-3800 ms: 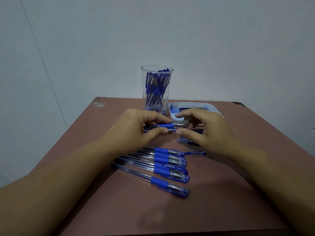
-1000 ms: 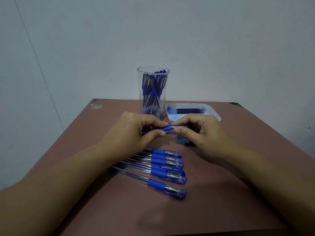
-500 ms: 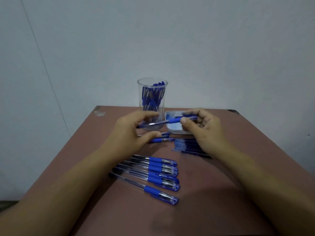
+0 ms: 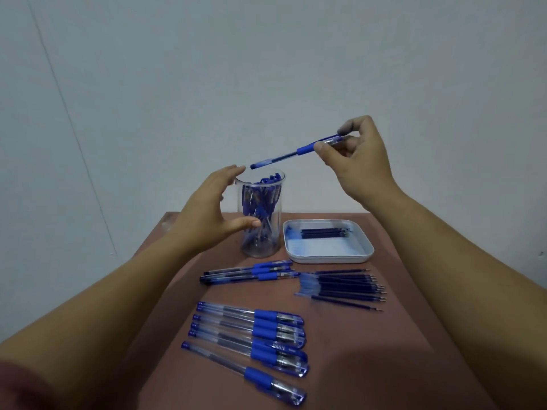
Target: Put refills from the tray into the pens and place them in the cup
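Right hand [image 4: 361, 167] pinches a blue-and-clear plastic pen [image 4: 306, 149] above the tall clear plastic cup [image 4: 260, 232]; left hand [image 4: 207, 214], grip relaxed and empty, at the cup's nine o'clock

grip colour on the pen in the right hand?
Blue grip on the pen, barrel clear; right hand pinches it. Head view.

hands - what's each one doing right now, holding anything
Left hand: open, beside the cup, gripping nothing.
Right hand: pinching a pen above the cup.
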